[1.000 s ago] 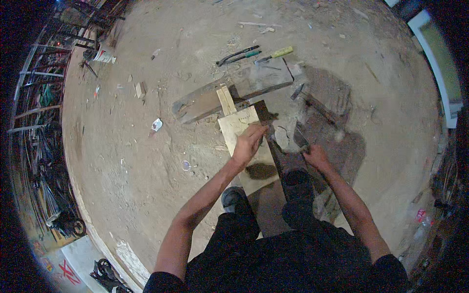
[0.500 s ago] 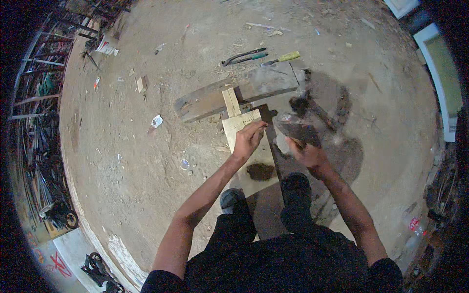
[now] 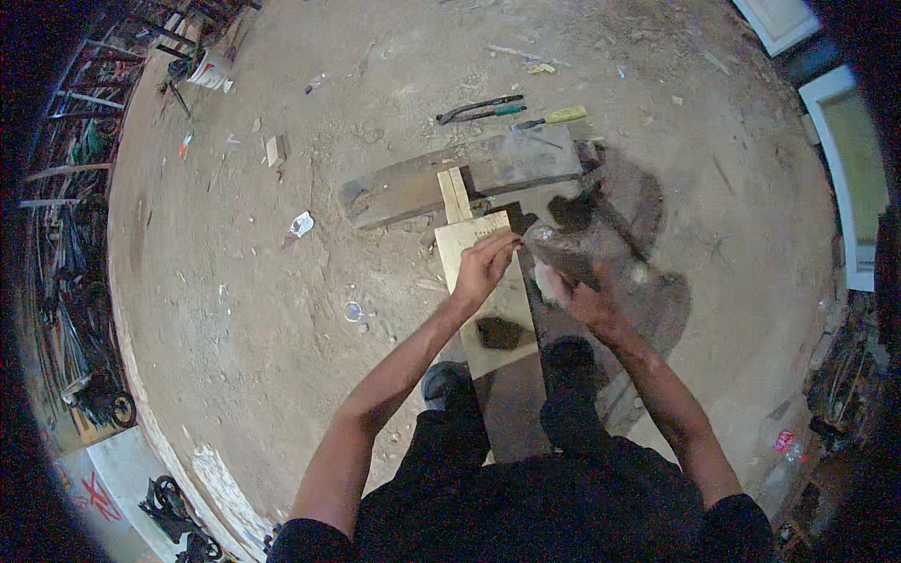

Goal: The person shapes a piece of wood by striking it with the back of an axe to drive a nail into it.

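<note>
A pale plank (image 3: pixel 496 319) runs away from me between my feet, with a narrow two-piece stub (image 3: pixel 454 194) at its far end. My left hand (image 3: pixel 482 270) rests over the plank near its right edge. Its thumb and fingers are pinched together around something tiny, too small to name. Just right of the plank, my right hand (image 3: pixel 593 302) is closed around a dark wedge-shaped tool (image 3: pixel 561 246), smeared by motion. Its head is beside my left fingertips, and I cannot tell its exact kind.
Beyond the plank's stub lies a thick weathered timber (image 3: pixel 394 190). Behind it are long-handled pliers (image 3: pixel 479 110) and a yellow-handled chisel (image 3: pixel 554 118). A wood offcut (image 3: pixel 275 150) and litter dot the dirt floor. A white bucket (image 3: pixel 208 70) stands far left; a white-framed panel (image 3: pixel 845 178) stands right.
The dark tool has shifted slightly left, closer to my left fingertips, and its outline is more blurred. My left hand keeps its pinch over the plank. The whole view has shifted slightly.
</note>
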Action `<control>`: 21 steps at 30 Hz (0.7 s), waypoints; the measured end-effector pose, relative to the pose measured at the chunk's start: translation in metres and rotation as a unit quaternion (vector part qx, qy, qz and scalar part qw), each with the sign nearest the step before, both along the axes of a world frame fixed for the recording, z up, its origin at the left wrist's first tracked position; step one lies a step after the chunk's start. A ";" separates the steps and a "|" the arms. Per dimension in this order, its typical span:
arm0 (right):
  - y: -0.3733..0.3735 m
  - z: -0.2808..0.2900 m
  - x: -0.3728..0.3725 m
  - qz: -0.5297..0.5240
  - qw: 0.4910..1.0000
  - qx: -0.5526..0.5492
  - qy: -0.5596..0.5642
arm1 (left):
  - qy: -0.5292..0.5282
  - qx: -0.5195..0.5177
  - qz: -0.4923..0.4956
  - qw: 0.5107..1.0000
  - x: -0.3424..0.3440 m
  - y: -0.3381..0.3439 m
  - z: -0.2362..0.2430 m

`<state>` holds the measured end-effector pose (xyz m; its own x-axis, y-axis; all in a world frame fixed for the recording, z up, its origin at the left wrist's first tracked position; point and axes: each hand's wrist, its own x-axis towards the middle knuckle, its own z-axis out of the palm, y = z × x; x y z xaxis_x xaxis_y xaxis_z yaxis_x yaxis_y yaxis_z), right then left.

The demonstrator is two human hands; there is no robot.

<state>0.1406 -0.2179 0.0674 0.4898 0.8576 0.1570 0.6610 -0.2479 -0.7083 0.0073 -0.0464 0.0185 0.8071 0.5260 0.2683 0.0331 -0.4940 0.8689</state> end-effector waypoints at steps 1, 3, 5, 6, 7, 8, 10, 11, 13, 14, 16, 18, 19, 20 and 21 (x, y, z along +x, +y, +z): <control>-0.001 -0.004 -0.002 0.004 0.999 -0.019 0.034 | 0.007 0.001 0.004 1.000 -0.002 0.000 -0.003; 0.000 -0.003 -0.002 0.007 0.997 -0.059 0.039 | 0.017 0.002 0.012 1.000 -0.005 0.002 -0.007; 0.005 0.002 -0.003 0.004 0.995 -0.102 -0.016 | 0.100 -0.054 0.003 0.994 -0.007 0.003 -0.006; 0.006 0.004 -0.003 -0.002 0.997 -0.076 0.028 | 0.142 -0.080 -0.002 0.987 -0.007 0.004 -0.003; 0.004 0.006 -0.004 -0.006 0.996 -0.051 0.072 | 0.100 -0.055 0.001 0.994 -0.006 0.004 -0.003; 0.005 0.010 -0.005 -0.009 0.993 -0.024 0.115 | 0.056 -0.028 0.007 0.998 -0.004 0.003 -0.006; 0.006 0.024 -0.011 -0.013 0.986 -0.023 0.166 | 0.006 0.017 0.004 1.000 -0.007 0.003 -0.012; 0.009 0.030 -0.013 -0.017 0.982 -0.019 0.187 | 0.030 0.009 0.004 1.000 -0.006 0.004 -0.012; 0.015 0.037 -0.014 -0.056 0.974 -0.178 0.130 | 0.075 -0.008 0.004 0.997 -0.008 0.002 -0.011; 0.018 0.039 -0.017 -0.073 0.960 -0.251 0.102 | 0.129 -0.045 -0.001 0.991 -0.022 -0.004 -0.022; 0.002 -0.003 -0.015 -0.060 0.997 -0.036 -0.040 | 0.084 -0.017 -0.014 0.996 -0.010 0.011 -0.013; -0.007 -0.007 -0.016 -0.042 0.997 0.032 0.048 | -0.002 0.024 -0.001 1.000 -0.005 0.002 -0.002; -0.002 0.001 -0.015 -0.037 0.997 0.011 0.069 | -0.017 0.032 0.022 0.999 -0.002 0.000 0.002; 0.001 0.006 -0.017 -0.032 0.995 -0.015 0.094 | 0.129 -0.075 -0.013 0.989 -0.009 0.002 0.019; 0.005 0.010 -0.018 -0.032 0.997 -0.067 0.037 | 0.113 -0.054 -0.005 0.992 -0.009 0.002 0.016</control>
